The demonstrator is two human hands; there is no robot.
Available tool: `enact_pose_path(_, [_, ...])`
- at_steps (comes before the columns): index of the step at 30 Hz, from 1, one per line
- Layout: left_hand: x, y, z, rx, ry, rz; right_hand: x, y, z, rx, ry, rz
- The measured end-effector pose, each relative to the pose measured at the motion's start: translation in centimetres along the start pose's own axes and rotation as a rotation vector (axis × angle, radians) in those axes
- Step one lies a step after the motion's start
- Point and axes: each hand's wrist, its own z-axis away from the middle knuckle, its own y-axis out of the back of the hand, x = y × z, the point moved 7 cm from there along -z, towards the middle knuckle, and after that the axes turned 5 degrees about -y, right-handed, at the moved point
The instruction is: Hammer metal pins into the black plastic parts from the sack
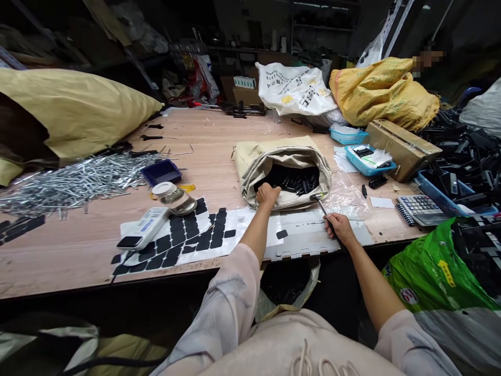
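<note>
The right hand (338, 228) is gripping a tool (322, 206) by its black handle, the head sitting close to the sack's front rim; the left hand (268, 195) is bending its fingers at the mouth, and whether it is holding anything I cannot tell. The sack (277, 145) is lying mid-tabletop (211, 167), showing black parts (299, 180) inside. Working well is likely calling for a steady grip and a tool head clear of the folded rim. Around it, stickers (176, 227) are crowding the left front, plastic (344, 201) is cluttering the right, and rods (97, 175) are lying heaped farther left; a white bag (285, 96) is resting beyond.
</note>
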Motion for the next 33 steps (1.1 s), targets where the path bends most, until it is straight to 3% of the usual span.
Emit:
enact_pose_path(2, [0.0, 1.2, 1.8, 0.081, 0.069, -0.018, 0.0, 0.0, 0.0, 0.003, 0.001, -0.007])
enact_pose_path(4, [0.8, 1.7, 4.1, 0.072, -0.048, 0.027, 0.1, 0.0, -0.1, 0.004, 0.0, -0.013])
enact_pose_path(8, [1.8, 0.2, 10.0, -0.179, -0.424, 0.161, 0.3, 0.1, -0.1, 0.002, -0.007, -0.022])
enact_pose_path(12, [0.4, -1.8, 13.2, -0.285, -0.522, 0.047, 0.3, 0.1, -0.1, 0.002, 0.0, -0.02])
enact_pose_path(17, [0.3, -3.6, 12.6, -0.288, -0.504, -0.023, 0.3, 0.2, -0.2, 0.012, 0.012, -0.006])
enact_pose_path(23, [-0.1, -4.6, 11.5, -0.239, -0.347, 0.023, 0.4, 0.0, 0.6, 0.033, 0.095, 0.066])
enact_pose_path(33, [-0.3, -4.9, 11.4, -0.249, -0.319, 0.002, -1.1, -1.1, 3.3, 0.111, 0.397, 0.592])
